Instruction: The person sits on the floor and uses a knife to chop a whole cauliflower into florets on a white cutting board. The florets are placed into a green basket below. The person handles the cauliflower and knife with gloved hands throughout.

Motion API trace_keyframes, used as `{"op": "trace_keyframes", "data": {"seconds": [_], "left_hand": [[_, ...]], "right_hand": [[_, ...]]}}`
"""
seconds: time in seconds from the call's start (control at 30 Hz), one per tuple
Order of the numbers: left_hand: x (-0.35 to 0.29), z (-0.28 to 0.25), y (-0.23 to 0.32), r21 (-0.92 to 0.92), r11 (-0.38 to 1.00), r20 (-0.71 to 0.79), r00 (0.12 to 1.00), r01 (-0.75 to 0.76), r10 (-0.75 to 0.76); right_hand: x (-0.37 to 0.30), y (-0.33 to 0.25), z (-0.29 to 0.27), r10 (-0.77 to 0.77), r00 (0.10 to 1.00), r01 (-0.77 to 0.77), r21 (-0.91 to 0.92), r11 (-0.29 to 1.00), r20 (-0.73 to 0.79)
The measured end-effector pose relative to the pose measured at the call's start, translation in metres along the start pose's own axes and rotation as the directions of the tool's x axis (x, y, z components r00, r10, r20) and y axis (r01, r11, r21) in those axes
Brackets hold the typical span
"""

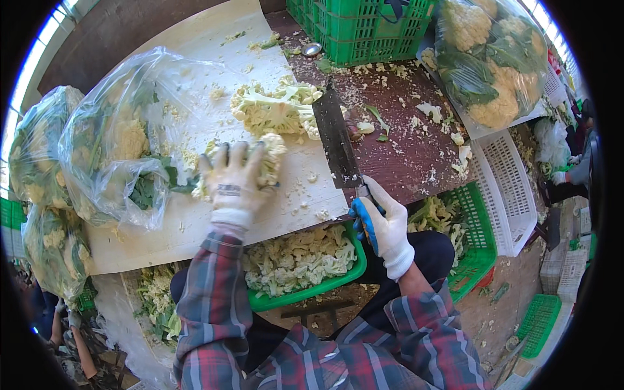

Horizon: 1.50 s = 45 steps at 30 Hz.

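My left hand [233, 179], in a white glove, presses down on a piece of cauliflower [272, 156] lying on the pale cutting board [195, 221]. My right hand [383, 224], in a white and blue glove, grips the handle of a broad cleaver [335, 133] whose blade points away from me, at the board's right edge. A larger cut cauliflower piece [273, 107] lies beyond, just left of the blade. A green basket [296, 296] of cut florets sits at my lap below the board.
Clear plastic bags of whole cauliflowers [110, 140] lie at the left, another bag [494, 58] at the upper right. Green crates [357, 26] stand at the back. A white basket [510, 188] and a green basket of trimmings [471, 240] are on my right. Scraps litter the brown table [403, 143].
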State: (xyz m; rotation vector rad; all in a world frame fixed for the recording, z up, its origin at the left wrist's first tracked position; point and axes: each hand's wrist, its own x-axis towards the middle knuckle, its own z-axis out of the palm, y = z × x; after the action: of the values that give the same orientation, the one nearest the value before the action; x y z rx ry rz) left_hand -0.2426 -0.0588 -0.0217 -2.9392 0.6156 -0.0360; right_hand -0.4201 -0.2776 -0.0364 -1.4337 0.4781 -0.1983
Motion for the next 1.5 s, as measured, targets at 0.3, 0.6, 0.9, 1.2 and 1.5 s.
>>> {"op": "trace_keyframes", "data": {"seconds": [0.3, 0.6, 0.9, 1.2, 1.5], "left_hand": [[0.082, -0.042, -0.033, -0.114, 0.993, -0.256, 0.965, 0.034, -0.062], [0.111, 0.017, -0.010, -0.248, 0.969, -0.196, 0.980, -0.009, -0.041], [0.099, 0.021, -0.011, -0.348, 0.933, -0.205, 0.963, 0.094, -0.174], [0.106, 0.016, -0.014, -0.342, 0.934, -0.106, 0.984, 0.102, -0.146], [0.116, 0.022, -0.034, -0.433, 0.822, -0.104, 0.885, 0.371, -0.454]], "right_hand": [[-0.004, -0.019, 0.004, 0.043, 0.999, -0.045, 0.122, 0.991, 0.019], [0.023, -0.014, 0.029, -0.212, 0.973, 0.225, -0.168, 0.960, 0.097], [0.050, -0.017, 0.065, -0.283, 0.948, 0.317, -0.444, 0.838, 0.143], [0.122, -0.025, 0.100, 0.019, 0.981, 0.116, -0.662, 0.741, 0.193], [0.082, -0.032, 0.061, 0.034, 0.964, 0.092, -0.450, 0.888, 0.265]]}}
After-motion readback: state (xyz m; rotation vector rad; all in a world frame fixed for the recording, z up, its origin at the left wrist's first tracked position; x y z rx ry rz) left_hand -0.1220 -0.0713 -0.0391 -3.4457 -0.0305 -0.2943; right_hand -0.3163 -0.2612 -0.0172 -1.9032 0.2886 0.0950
